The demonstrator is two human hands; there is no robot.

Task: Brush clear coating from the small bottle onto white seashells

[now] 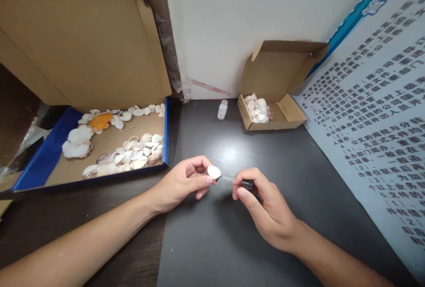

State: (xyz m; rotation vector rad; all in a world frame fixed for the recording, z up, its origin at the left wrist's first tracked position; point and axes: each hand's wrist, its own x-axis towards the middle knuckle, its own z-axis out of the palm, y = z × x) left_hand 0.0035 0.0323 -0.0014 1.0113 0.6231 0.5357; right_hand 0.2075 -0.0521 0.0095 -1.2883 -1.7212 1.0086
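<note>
My left hand (pixel 191 178) pinches a small white seashell (pixel 214 172) between thumb and fingers over the dark mat. Facing it, my right hand (pixel 262 203) is closed around a black cap (pixel 248 184) with a thin clear stem (pixel 227 178). The stem points left and its dark tip is at the lower right edge of the shell; whether it touches cannot be told. Beyond both hands, a small clear bottle (pixel 222 110) stands without a cap, holding something whitish.
On the left lies a large open cardboard box (pixel 109 145) with blue edges, holding several shells and an orange piece (pixel 101 121). A smaller open box (pixel 287 112) with shells stands at the back right. A printed poster (pixel 375 123) borders the right side.
</note>
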